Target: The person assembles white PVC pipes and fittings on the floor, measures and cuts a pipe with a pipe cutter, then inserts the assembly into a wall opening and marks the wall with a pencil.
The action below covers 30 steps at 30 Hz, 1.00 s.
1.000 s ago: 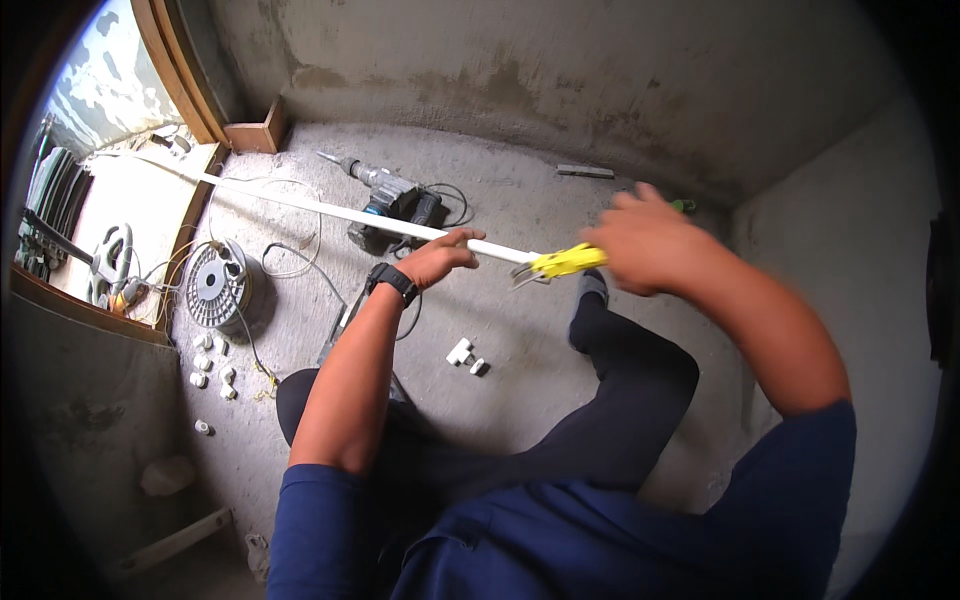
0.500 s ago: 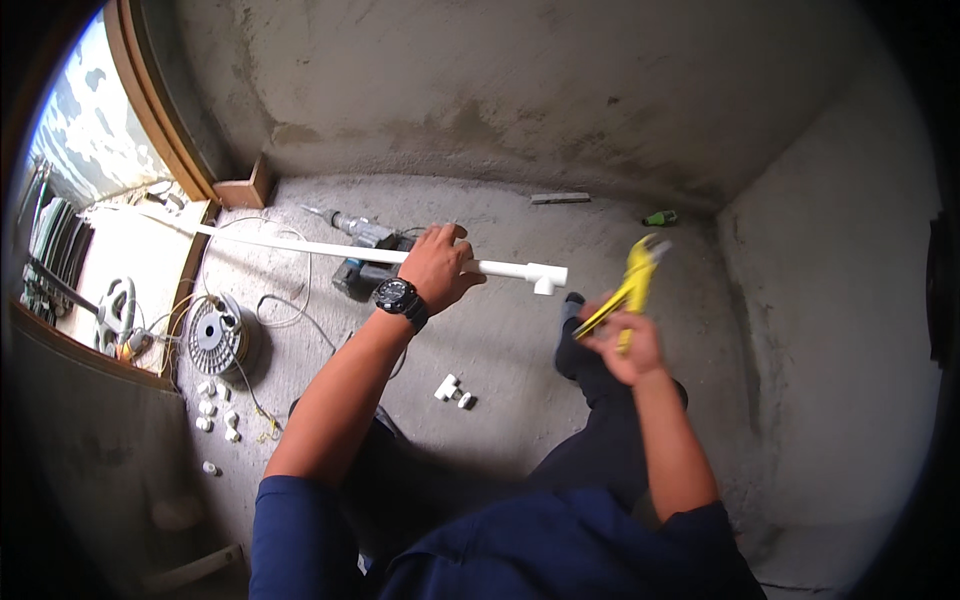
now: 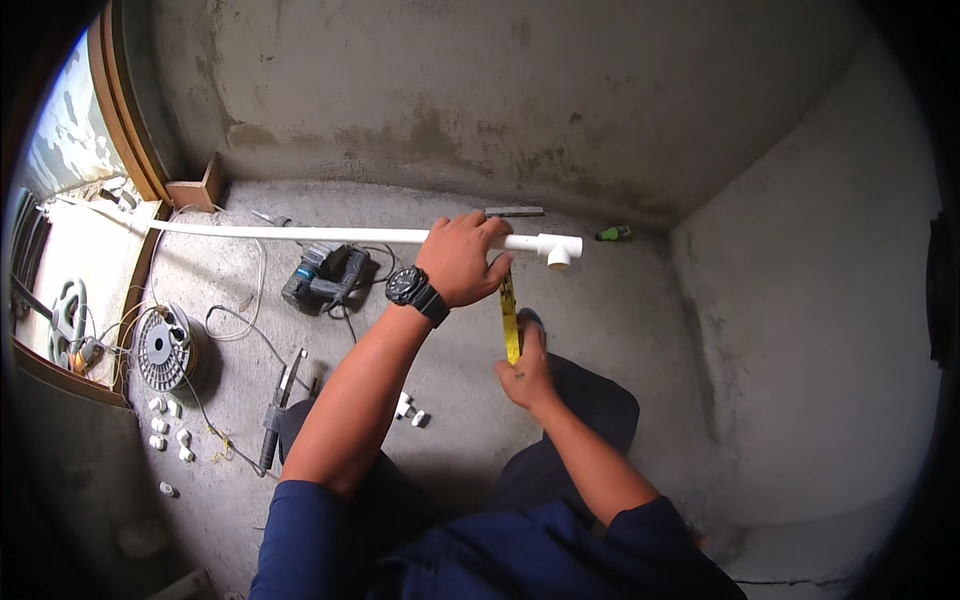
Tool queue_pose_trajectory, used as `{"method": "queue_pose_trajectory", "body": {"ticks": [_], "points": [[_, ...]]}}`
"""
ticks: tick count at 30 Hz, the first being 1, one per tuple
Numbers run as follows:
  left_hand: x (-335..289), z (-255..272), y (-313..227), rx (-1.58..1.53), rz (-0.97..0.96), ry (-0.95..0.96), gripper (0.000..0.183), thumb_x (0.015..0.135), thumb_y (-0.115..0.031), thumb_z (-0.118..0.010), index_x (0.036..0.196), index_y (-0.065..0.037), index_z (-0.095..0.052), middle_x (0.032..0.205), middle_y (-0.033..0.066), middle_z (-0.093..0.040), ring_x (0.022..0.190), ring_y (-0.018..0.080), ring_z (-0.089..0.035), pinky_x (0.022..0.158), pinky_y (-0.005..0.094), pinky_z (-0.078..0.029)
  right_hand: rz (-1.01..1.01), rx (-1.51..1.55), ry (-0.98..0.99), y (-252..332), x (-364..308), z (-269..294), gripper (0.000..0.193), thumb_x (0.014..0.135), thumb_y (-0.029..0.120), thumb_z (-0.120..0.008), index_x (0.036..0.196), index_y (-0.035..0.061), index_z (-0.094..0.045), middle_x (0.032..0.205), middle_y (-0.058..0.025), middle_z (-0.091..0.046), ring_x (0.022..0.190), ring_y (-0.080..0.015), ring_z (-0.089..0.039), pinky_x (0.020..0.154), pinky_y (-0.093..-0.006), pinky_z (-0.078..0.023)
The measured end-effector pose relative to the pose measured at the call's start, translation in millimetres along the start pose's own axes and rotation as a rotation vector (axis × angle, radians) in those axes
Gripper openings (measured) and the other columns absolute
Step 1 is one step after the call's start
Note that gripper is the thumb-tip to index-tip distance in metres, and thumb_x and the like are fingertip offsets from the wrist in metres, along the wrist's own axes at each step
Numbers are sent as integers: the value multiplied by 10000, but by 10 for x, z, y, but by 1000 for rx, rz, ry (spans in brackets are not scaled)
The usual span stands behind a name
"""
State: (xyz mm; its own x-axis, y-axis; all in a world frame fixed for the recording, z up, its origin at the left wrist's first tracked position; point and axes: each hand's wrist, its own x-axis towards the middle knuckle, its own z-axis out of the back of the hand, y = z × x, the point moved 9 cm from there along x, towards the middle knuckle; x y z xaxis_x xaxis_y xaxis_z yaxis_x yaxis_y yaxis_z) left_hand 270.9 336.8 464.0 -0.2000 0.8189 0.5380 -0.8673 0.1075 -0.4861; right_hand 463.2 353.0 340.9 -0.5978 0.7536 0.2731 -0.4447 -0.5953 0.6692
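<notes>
My left hand (image 3: 465, 255), with a black watch on the wrist, grips a long white plastic pipe (image 3: 300, 233) close to its right end. A white tee fitting (image 3: 555, 245) sits on that end. The pipe lies level above the concrete floor and runs left out through the doorway. My right hand (image 3: 525, 370) is lower, above my knee, and holds a narrow yellow tool (image 3: 510, 320). The tool points up, with its tip just under the pipe beside my left hand. What kind of tool it is cannot be told.
On the floor lie a dark power drill with cord (image 3: 325, 278), a cable spool (image 3: 165, 348), several white fittings (image 3: 165, 425), two small fittings (image 3: 410, 410), pliers (image 3: 280, 410) and a green-handled screwdriver (image 3: 612, 234). Concrete walls close the far and right sides. A wooden door frame (image 3: 130, 140) stands at the left.
My right hand left the pipe's end with the yellow tool, swung down to the right, then came in below the pipe. My left hand slid along the pipe toward the tee fitting.
</notes>
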Motion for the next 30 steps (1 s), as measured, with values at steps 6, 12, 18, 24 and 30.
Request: {"method": "queue_pose_trajectory", "body": {"ticks": [6,12,18,24,30], "points": [[86,30,-27,5,-12,-21,358,954,-453,-659,1143,-151,-696,928,92,-644,920,299,-643,826,433,-459,-484,832,418,-237,-62,-338,485,795,26,-618,1268,55,-518,1046,-75,-625,945,-182,-608,877,-355,-513],[66,-70,16,5,1,49,322,957,-417,-659,1100,-129,-665,950,125,-673,896,343,-665,824,458,-496,-853,764,285,-542,-388,-691,296,891,87,-668,1177,50,-605,994,-61,-636,915,-160,-602,866,-365,-489],[60,-193,67,-44,2,134,306,959,-391,-653,1064,-104,-652,983,113,-697,905,350,-681,821,450,-517,-665,419,220,-550,-239,-454,347,811,118,-710,1127,24,-602,929,-63,-644,864,-155,-633,749,-326,-506],[121,-112,-24,-39,-78,84,291,944,-333,-692,1050,-64,-675,953,124,-687,898,352,-671,772,459,-523,-632,287,250,-452,-133,-118,535,804,110,-674,1293,-4,-491,1067,-185,-657,1010,-328,-659,898,-413,-520],[123,-22,-108,-67,-129,72,289,970,-290,-651,1105,-38,-687,976,144,-691,890,365,-671,764,449,-528,-300,204,86,-223,83,-31,656,786,98,-662,1388,-6,-421,1300,-276,-557,1233,-457,-545,1046,-478,-442]]}}
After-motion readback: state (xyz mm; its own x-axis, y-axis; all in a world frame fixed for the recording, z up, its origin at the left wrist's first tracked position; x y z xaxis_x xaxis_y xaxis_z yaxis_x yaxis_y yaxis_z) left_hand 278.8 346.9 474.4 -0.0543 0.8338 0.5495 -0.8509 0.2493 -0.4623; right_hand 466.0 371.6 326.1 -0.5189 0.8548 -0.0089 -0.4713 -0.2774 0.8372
